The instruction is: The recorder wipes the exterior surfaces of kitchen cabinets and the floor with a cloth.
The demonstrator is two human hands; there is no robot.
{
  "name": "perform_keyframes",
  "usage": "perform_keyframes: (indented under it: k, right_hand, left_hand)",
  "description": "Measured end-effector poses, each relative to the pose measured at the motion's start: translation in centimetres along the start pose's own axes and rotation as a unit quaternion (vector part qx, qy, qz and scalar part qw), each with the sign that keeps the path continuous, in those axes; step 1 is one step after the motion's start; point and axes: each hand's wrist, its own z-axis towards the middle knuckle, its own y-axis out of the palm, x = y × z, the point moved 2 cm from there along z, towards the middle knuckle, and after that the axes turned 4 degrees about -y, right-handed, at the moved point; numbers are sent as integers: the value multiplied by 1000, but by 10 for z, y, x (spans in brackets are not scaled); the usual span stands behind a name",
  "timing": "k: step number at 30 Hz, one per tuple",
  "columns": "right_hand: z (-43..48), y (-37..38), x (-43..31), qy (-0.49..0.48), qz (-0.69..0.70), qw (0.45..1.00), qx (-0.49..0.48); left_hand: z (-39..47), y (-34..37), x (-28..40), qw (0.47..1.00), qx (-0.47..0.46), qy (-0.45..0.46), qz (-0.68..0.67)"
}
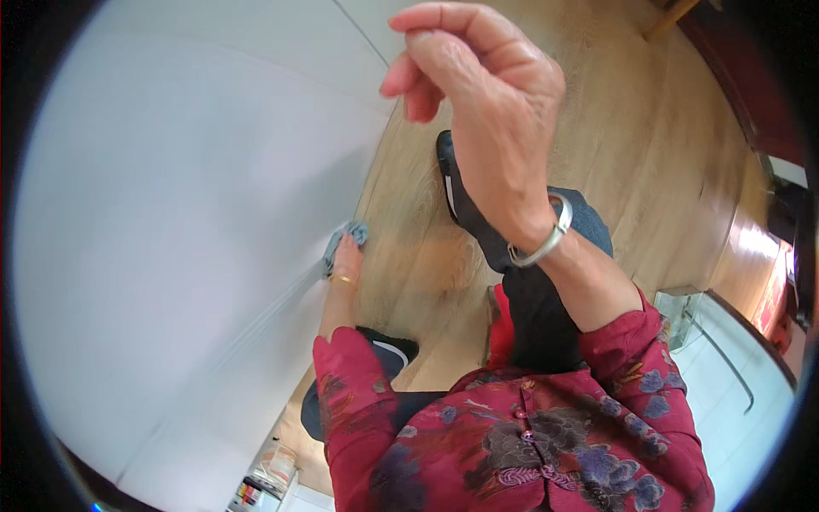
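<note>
My left hand [347,259], with a gold-coloured bracelet at the wrist, presses a crumpled grey-blue cloth [345,237] against the foot of a smooth white upright surface [192,192], where it meets the wood-grain floor [416,269]. The fingertips are partly hidden by the cloth. Nearer the camera, my right hand [492,96] is raised over the floor, a silver bangle [547,240] on its wrist. Its fingers are loosely curled and spread a little, and nothing shows in them. I cannot tell whether it touches the white surface.
Dark shoes [448,179] and bent legs lie below my arms. A red object [501,326] is beside one leg. Small containers [275,470] stand at lower left, and a glass-like box with a curved dark bar [723,365] is at right. A wooden leg [668,19] shows at top right.
</note>
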Motion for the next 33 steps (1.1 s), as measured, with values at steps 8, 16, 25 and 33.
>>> perform_keyframes:
  k: [8, 16, 25, 33]
  right_hand:
    - [0, 1, 5, -2, 80, 997, -22]
    - [-52, 30, 10, -172, -123, 966, -147]
    - [-76, 49, -8, -251, -66, 928, -267]
    - [-52, 48, -13, -219, -109, 939, -240]
  left_hand:
    - [-114, 11, 26, 989, -97, -32, -105]
    - [-76, -186, -89, 943, 326, -55, -41]
    - [85, -270, -149, 930, 363, -45, -25]
    - [80, -253, -155, 976, 205, 9, -69]
